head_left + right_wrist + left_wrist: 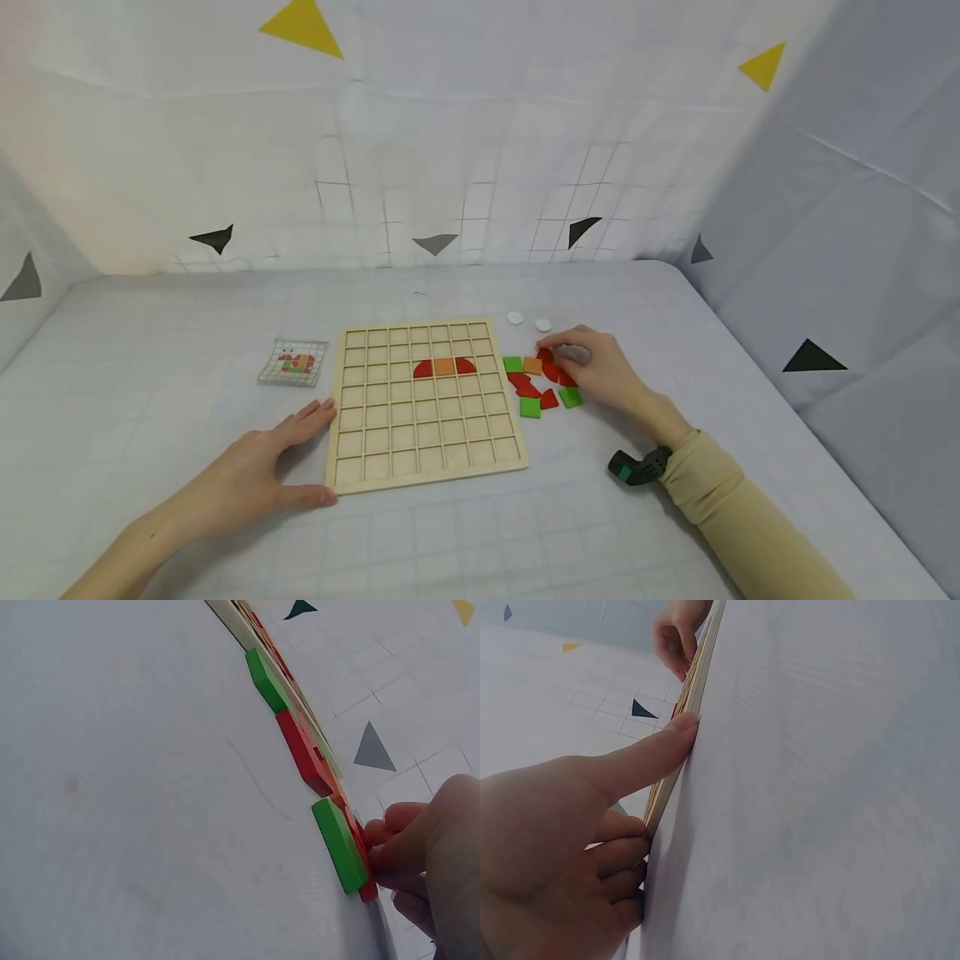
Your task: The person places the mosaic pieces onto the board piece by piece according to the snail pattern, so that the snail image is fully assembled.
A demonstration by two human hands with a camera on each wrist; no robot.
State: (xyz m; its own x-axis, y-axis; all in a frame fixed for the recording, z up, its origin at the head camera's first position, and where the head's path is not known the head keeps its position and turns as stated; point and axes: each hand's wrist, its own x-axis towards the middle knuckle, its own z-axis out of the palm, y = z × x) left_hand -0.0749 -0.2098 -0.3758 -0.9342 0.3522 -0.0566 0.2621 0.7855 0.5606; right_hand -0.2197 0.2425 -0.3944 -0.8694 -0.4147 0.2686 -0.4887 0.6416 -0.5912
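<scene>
My left hand (251,479) lies at the left side of a square wooden grid board (397,412), its thumb near the front corner and its extended fingers along the edge. In the board's grid, an orange square (444,367) sits between two red quarter-round pieces (423,369). Right of the board, my right hand (603,371) reaches over loose coloured pieces, pinching a red piece (545,356) between thumb and index finger. Around it lie more red pieces (550,400), an orange square (532,366) and green squares (530,407); the hand partly covers some of them.
A small picture card (294,362) with a coloured figure on a grid lies left of the board. Two white discs (514,317) lie beyond the loose pieces. A pale cloth covers the table, with white walls (480,125) behind and to the sides.
</scene>
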